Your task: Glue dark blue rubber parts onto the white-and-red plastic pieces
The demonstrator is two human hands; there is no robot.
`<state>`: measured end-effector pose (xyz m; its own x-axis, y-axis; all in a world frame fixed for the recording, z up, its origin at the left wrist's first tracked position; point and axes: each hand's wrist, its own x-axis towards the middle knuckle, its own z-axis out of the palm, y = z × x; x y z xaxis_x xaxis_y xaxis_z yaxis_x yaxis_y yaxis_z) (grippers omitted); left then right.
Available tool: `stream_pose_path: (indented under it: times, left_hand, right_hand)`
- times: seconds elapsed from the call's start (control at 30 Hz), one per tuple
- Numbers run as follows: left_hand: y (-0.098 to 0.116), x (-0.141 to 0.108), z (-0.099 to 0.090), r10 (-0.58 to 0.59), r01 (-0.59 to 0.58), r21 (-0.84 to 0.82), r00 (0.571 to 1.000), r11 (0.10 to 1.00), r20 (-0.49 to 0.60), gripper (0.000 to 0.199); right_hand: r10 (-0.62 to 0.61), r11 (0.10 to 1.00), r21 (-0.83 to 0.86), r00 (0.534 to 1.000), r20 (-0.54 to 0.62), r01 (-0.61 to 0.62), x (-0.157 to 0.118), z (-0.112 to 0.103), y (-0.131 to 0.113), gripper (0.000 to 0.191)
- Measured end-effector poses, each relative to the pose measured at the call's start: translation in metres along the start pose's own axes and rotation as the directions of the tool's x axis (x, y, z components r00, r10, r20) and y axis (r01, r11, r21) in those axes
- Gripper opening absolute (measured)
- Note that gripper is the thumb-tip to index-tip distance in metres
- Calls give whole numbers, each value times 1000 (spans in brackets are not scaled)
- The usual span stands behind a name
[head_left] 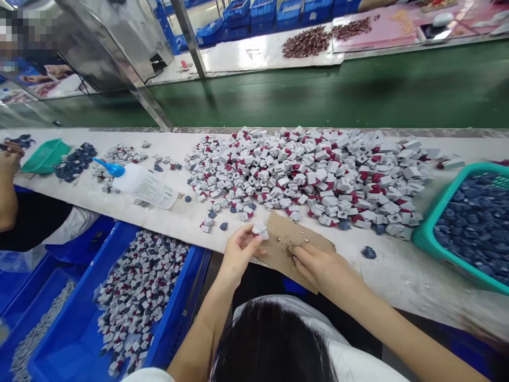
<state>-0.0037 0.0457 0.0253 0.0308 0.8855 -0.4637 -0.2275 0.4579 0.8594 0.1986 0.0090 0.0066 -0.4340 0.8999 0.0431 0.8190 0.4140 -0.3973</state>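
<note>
A broad heap of white-and-red pieces (302,170) covers the table (397,270) — plenty is left there, it seems — and many similar pieces (139,297) lie in the blue bin (175,329), perhaps the part already done. A green basket (423,233) holds dark blue parts (473,223). One white piece (260,231) is up in the left hand (237,253), pinched between thumb and fingers near the cardboard's left edge. The right hand (320,265) reaches in over the cardboard (320,241), fingers bent down and tips close together among small shiny bits (278,240) — whether they grip one, I cannot tell.
</note>
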Motion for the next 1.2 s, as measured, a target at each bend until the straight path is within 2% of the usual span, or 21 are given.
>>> stream_pose_path:
  times: [0.17, 0.27, 0.3, 0.4, 0.47, 0.67, 0.87, 1.1, 1.2]
  left_hand:
    - [-8, -6, 6, -8, 8, -7, 997, 1000, 81, 41]
    - [-7, -10, 13, -4, 9, -37, 988, 999, 156, 39]
    - [-5, -12, 16, -12, 21, -47, 984, 999, 177, 39]
    - [0, -17, 24, -53, 74, -83, 972, 994, 231, 37]
    - [3, -20, 28, -75, 105, -106, 964, 989, 257, 36]
    - [3, -22, 31, -70, 107, -129, 961, 986, 267, 38]
    - [-2, -26, 35, 9, 15, -85, 963, 996, 268, 37]
    - [-13, -26, 39, 15, -6, -37, 963, 999, 268, 37]
    - [-13, -20, 37, -30, 37, -17, 952, 999, 304, 37]
  right_hand:
    - [-7, 998, 62, 1000, -4, 8, -1, -5, 5, 18]
    - [53, 972, 234, 997, -61, -37, 1, -19, 0, 22]
    - [116, 938, 339, 988, -101, -76, 1, -25, -3, 22]
    - [332, 764, 626, 928, -167, -160, 3, -42, -13, 25]
    - [371, 706, 688, 915, -159, -166, 3, -49, -18, 25]
    - [298, 724, 677, 945, -135, -132, 1, -54, -23, 19]
    - [176, 738, 671, 979, -100, -64, 2, -58, -19, 18]
    - [211, 620, 770, 977, 23, -152, 3, -42, -7, 27]
    - [218, 634, 755, 975, 31, -166, 8, -37, -12, 31]
